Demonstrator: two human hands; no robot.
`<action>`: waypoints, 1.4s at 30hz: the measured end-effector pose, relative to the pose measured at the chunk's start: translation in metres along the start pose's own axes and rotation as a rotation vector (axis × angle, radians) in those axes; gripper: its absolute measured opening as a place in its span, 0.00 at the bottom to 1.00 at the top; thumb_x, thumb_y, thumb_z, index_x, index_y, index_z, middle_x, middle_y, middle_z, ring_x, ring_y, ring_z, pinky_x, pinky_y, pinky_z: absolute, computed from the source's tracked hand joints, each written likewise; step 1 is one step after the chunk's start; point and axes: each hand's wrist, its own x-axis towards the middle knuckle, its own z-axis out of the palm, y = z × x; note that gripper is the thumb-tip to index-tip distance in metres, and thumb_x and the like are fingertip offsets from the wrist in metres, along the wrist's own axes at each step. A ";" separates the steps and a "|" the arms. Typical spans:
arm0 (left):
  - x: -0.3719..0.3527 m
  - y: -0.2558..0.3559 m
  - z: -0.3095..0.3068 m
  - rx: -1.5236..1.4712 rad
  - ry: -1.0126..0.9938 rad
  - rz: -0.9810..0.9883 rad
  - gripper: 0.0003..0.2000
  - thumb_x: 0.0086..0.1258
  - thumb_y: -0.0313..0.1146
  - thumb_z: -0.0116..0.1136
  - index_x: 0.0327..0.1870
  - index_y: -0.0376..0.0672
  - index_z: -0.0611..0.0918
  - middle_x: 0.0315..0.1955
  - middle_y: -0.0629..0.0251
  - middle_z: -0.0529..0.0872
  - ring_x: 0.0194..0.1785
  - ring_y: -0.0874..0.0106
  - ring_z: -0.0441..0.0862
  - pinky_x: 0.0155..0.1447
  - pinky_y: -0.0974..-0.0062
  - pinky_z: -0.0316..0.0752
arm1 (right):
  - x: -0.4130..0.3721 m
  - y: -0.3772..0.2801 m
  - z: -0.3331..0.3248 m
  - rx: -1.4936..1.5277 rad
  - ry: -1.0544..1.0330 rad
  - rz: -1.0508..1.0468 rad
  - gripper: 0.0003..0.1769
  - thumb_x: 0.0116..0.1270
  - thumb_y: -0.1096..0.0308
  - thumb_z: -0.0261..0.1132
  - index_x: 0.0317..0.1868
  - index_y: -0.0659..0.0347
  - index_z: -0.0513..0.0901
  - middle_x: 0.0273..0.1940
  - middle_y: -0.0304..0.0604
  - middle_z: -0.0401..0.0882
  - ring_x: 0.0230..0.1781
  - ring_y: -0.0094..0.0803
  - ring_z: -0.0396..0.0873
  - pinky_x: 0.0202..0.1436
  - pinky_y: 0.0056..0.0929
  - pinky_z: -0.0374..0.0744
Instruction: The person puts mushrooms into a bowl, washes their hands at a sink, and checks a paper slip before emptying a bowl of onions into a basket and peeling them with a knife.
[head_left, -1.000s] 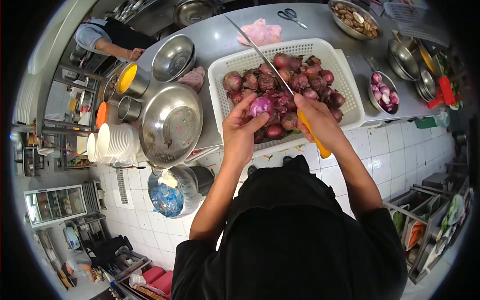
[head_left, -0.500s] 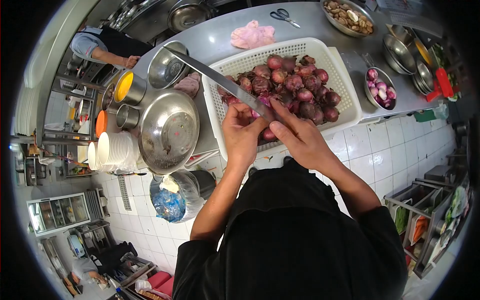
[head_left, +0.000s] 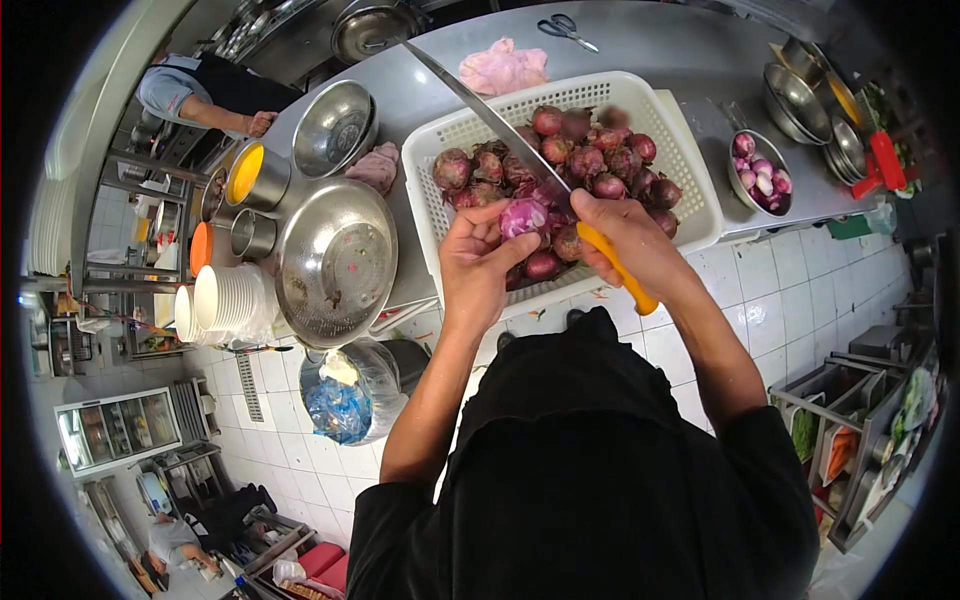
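My left hand (head_left: 478,268) grips a partly peeled red onion (head_left: 523,219), its bright purple flesh showing between the thumb and fingers. In my right hand (head_left: 632,240) is a long kitchen knife (head_left: 490,120) with a yellow handle; its blade slants up and to the left, passing close above the onion. Both hands are over the near side of a white perforated plastic basket (head_left: 690,160). Several unpeeled red onions (head_left: 588,163) fill the basket, some hidden under my hands.
A steel bowl of peeled onions (head_left: 762,190) stands right of the basket. Left are a large steel basin (head_left: 338,250), a steel bowl (head_left: 333,125) and stacked white tubs (head_left: 225,297). Scissors (head_left: 567,32) and a pink cloth (head_left: 503,68) lie behind. Another person's hand (head_left: 262,123) rests at the counter's far left.
The knife has swung to a steeper angle, and its yellow handle now shows below my right hand, which has moved right. My left hand has turned, revealing the onion.
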 end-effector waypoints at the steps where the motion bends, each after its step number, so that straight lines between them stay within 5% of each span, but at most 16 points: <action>1: 0.000 -0.001 -0.003 -0.046 -0.022 -0.022 0.19 0.62 0.08 0.56 0.52 0.36 0.74 0.51 0.54 0.83 0.54 0.70 0.82 0.57 0.73 0.79 | 0.002 -0.001 -0.001 -0.004 0.026 0.025 0.30 0.74 0.39 0.53 0.21 0.54 0.68 0.16 0.35 0.66 0.11 0.21 0.64 0.14 0.23 0.62; 5: -0.001 -0.002 -0.012 -0.318 -0.087 -0.090 0.23 0.63 0.09 0.54 0.59 0.40 0.74 0.57 0.57 0.80 0.58 0.68 0.80 0.63 0.70 0.75 | 0.010 0.002 -0.014 -0.026 0.130 0.082 0.30 0.72 0.37 0.55 0.26 0.57 0.72 0.16 0.36 0.68 0.11 0.22 0.66 0.13 0.22 0.63; 9: 0.003 0.001 -0.016 -0.359 -0.043 -0.130 0.23 0.67 0.15 0.53 0.63 0.43 0.74 0.57 0.61 0.81 0.60 0.66 0.79 0.70 0.56 0.69 | 0.007 -0.003 -0.011 -0.054 0.128 0.046 0.29 0.72 0.37 0.55 0.32 0.58 0.73 0.17 0.36 0.68 0.11 0.22 0.66 0.13 0.21 0.63; 12: 0.007 -0.001 -0.019 -0.325 -0.013 -0.159 0.23 0.68 0.16 0.53 0.65 0.42 0.74 0.57 0.61 0.81 0.59 0.67 0.79 0.67 0.59 0.72 | 0.001 -0.003 -0.002 -0.073 0.119 -0.024 0.32 0.76 0.46 0.53 0.71 0.59 0.68 0.18 0.34 0.67 0.11 0.19 0.62 0.14 0.22 0.62; 15: 0.008 0.000 -0.012 -0.284 0.013 -0.180 0.22 0.68 0.15 0.54 0.63 0.40 0.74 0.55 0.61 0.81 0.55 0.69 0.81 0.59 0.68 0.79 | -0.001 -0.007 0.002 -0.086 0.081 0.063 0.34 0.77 0.47 0.52 0.74 0.59 0.63 0.19 0.32 0.67 0.14 0.17 0.64 0.17 0.18 0.64; 21: 0.007 -0.001 -0.004 -0.116 0.041 -0.082 0.21 0.63 0.12 0.58 0.56 0.38 0.74 0.47 0.59 0.84 0.47 0.71 0.85 0.50 0.72 0.83 | -0.012 0.004 0.026 -0.247 0.100 -0.260 0.36 0.75 0.48 0.55 0.73 0.65 0.64 0.25 0.39 0.78 0.25 0.25 0.76 0.31 0.28 0.75; 22: 0.008 -0.005 -0.008 -0.106 0.028 -0.046 0.20 0.62 0.11 0.59 0.54 0.38 0.74 0.47 0.59 0.84 0.46 0.71 0.85 0.49 0.73 0.83 | -0.012 0.009 0.027 -0.384 0.130 -0.356 0.37 0.74 0.49 0.57 0.72 0.68 0.63 0.26 0.46 0.79 0.26 0.32 0.79 0.34 0.34 0.76; 26: 0.008 0.005 0.008 -0.017 0.078 0.006 0.18 0.60 0.10 0.59 0.48 0.39 0.73 0.44 0.60 0.85 0.45 0.73 0.84 0.48 0.75 0.82 | -0.014 0.012 0.034 -0.522 0.130 -0.456 0.36 0.73 0.52 0.59 0.71 0.69 0.63 0.22 0.51 0.74 0.22 0.40 0.77 0.31 0.32 0.73; 35: 0.006 -0.004 -0.006 -0.019 0.006 0.057 0.18 0.59 0.08 0.58 0.47 0.38 0.73 0.46 0.57 0.85 0.50 0.70 0.83 0.54 0.72 0.81 | -0.004 0.021 0.033 -0.568 0.210 -0.535 0.32 0.73 0.52 0.58 0.68 0.68 0.69 0.23 0.50 0.78 0.24 0.40 0.80 0.35 0.33 0.78; 38: 0.004 -0.002 -0.010 -0.077 -0.002 0.035 0.19 0.60 0.08 0.58 0.49 0.38 0.74 0.47 0.55 0.84 0.52 0.69 0.83 0.57 0.69 0.81 | -0.005 0.016 0.033 -0.293 0.121 -0.365 0.29 0.74 0.48 0.56 0.54 0.70 0.81 0.20 0.45 0.77 0.19 0.32 0.77 0.28 0.31 0.76; 41: 0.000 0.003 -0.023 -0.153 -0.030 -0.055 0.20 0.60 0.08 0.59 0.50 0.38 0.75 0.50 0.54 0.83 0.53 0.68 0.83 0.58 0.68 0.81 | -0.003 0.000 0.012 -0.076 -0.023 0.063 0.30 0.74 0.43 0.54 0.30 0.65 0.80 0.17 0.39 0.72 0.14 0.24 0.70 0.19 0.27 0.70; 42: -0.001 0.002 -0.030 -0.202 -0.087 -0.071 0.22 0.61 0.10 0.59 0.56 0.39 0.76 0.53 0.55 0.82 0.56 0.65 0.82 0.62 0.64 0.79 | -0.003 -0.004 0.014 -0.049 0.018 0.010 0.31 0.74 0.42 0.53 0.19 0.57 0.69 0.15 0.37 0.68 0.11 0.21 0.65 0.14 0.23 0.61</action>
